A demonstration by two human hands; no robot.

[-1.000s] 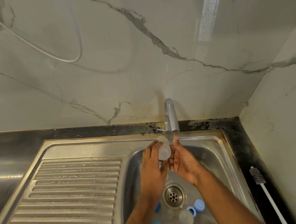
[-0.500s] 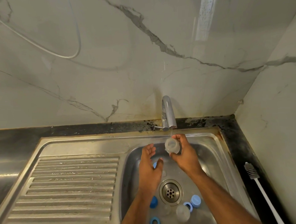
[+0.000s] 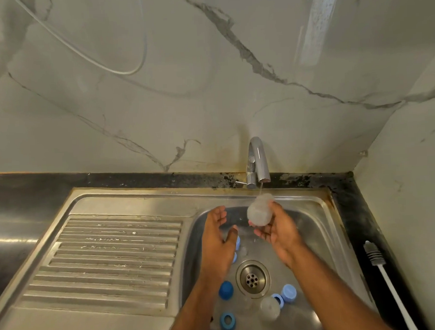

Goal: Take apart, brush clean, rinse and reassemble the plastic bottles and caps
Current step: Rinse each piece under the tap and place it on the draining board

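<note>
My right hand (image 3: 278, 231) holds a small clear plastic bottle (image 3: 259, 210) under the thin stream from the tap (image 3: 256, 160), mouth tilted up towards the water. My left hand (image 3: 218, 234) hovers empty beside it over the basin, fingers relaxed and spread. Several blue caps lie on the sink floor: a dark blue cap (image 3: 226, 290), a blue ring cap (image 3: 228, 321), and two light blue caps (image 3: 288, 292) right of the drain. Another clear bottle (image 3: 269, 308) lies near those caps. More light blue pieces (image 3: 237, 242) peek from behind my left hand.
The steel sink (image 3: 323, 225) has a drain (image 3: 252, 279) at its middle and a ribbed drainboard (image 3: 110, 258) on the left. A white-handled bottle brush (image 3: 383, 272) lies on the dark counter to the right. Marble walls close the back and right side.
The bottle passed from my left hand to my right hand, which lifted it under the tap. My left hand let go and drew back, open.
</note>
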